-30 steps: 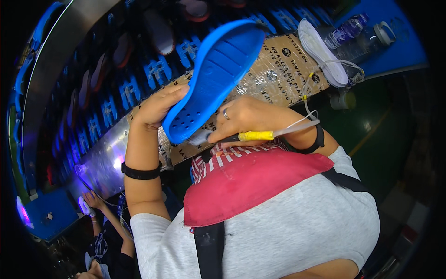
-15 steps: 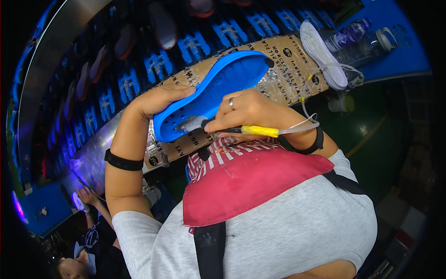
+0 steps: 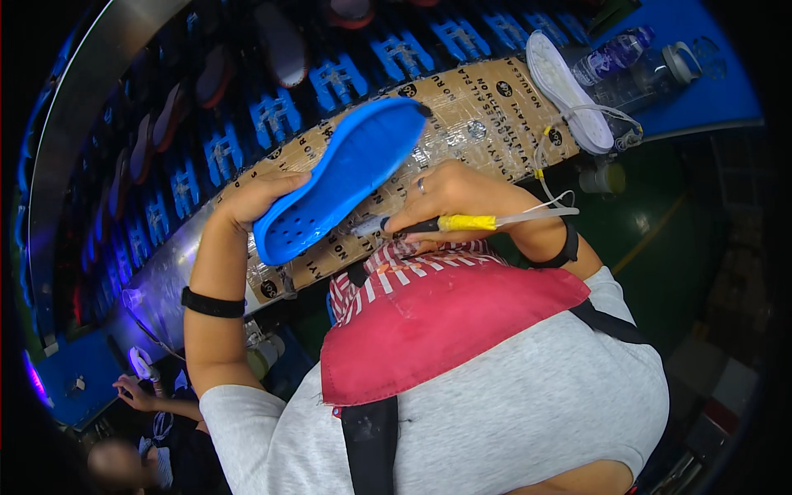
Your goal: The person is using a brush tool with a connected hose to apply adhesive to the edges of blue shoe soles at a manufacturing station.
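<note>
A blue shoe sole (image 3: 346, 173) is tilted above the cardboard-covered bench edge, its hollow inner side up and small holes showing at the heel end. My left hand (image 3: 268, 196) grips it at the left rim, thumb over the edge and the other fingers hidden beneath. In my right hand (image 3: 450, 198) is a brush (image 3: 425, 225) with a black handle, yellow tape and a thin clear tube at its back end. The brush's whitish bristles lie just right of the sole's heel end, apart from the inside of the sole.
Behind the cardboard (image 3: 487, 107) runs a line of blue holders (image 3: 338, 81) with shoe soles among them. A white sole (image 3: 569, 91) lies at the right end, beside a purple-labelled bottle (image 3: 615, 56) and a clear jug (image 3: 652, 78). Another person's hand (image 3: 136, 393) shows at lower left.
The brush has come out of the sole's heel end and shifted right. The sole has moved slightly left and turned in my left hand. The co-worker's hand has drawn back from a white object.
</note>
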Motion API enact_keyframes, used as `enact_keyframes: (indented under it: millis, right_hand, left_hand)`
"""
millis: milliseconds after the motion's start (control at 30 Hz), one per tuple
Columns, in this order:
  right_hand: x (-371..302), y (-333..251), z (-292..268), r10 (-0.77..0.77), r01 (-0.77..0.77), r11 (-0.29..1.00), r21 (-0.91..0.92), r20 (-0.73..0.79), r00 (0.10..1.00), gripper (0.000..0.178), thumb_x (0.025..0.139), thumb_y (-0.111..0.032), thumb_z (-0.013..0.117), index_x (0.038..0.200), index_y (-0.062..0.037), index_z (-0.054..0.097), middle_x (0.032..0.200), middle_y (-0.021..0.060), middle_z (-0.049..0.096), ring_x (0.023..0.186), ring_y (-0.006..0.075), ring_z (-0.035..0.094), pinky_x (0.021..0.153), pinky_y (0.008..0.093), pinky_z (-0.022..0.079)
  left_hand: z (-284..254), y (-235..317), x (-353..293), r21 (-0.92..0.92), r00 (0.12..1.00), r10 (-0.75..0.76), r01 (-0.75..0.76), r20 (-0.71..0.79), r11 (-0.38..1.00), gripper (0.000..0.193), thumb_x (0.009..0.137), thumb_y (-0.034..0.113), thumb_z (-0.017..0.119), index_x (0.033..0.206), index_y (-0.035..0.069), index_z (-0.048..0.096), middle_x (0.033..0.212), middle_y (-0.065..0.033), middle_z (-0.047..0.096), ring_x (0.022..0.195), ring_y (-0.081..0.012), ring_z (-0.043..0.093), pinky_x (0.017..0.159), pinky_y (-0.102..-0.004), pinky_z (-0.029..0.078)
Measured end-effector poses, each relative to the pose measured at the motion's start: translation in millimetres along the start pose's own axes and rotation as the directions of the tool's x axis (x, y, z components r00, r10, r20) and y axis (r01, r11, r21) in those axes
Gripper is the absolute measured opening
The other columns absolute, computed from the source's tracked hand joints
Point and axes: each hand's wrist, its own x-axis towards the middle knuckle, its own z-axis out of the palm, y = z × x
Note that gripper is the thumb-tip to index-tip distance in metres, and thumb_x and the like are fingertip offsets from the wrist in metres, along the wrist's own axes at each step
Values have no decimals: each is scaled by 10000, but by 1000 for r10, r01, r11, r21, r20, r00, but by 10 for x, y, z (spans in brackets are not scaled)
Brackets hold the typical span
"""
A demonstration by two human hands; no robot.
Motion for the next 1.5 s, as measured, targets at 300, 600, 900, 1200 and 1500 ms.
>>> enact_keyframes:
  millis: [300,600,900,1200,1500]
  right_hand:
    - [-4,-36,-151,123,-61,984,168,-383,915,283,689,-43,747,960,-5,678,787,125,667,673,203,640,577,270,470]
    - [-34,-18,-99,304,-207,944,256,-434,848,268,726,-66,703,987,-17,670,789,110,667,652,155,628,565,240,461]
    - [365,-86,-12,204,-179,979,102,-577,791,250,683,-75,690,931,-42,677,760,87,664,643,192,626,572,277,474]
    - [671,-105,258,-17,-232,876,-423,-507,862,235,616,-100,673,846,-71,634,658,70,556,661,262,578,579,350,476]
    - [615,-14,291,-49,-146,956,-253,-632,773,235,665,-124,724,891,-111,662,693,60,585,632,237,591,580,325,475]
  left_hand:
    - [309,-660,228,-332,617,648,-787,-445,521,564,946,380,415,1347,-9,332,1382,-158,378,1270,-297,375,1018,-505,349]
    - [713,-1171,327,-954,809,572,-262,-134,148,859,828,636,396,1424,49,200,1404,-301,243,1271,-489,285,886,-621,412]
    - [1001,-1015,526,-960,773,626,-240,-98,146,787,829,634,345,1387,81,302,1321,-231,406,1121,-424,474,816,-561,474]
    - [1207,-645,508,-739,775,429,-605,-464,294,633,860,573,304,1322,154,415,1302,-78,472,1170,-253,475,1013,-407,359]
    - [982,-731,591,-737,704,469,-659,-533,150,730,817,625,397,1345,122,377,1310,-116,452,1179,-274,462,1014,-433,366]
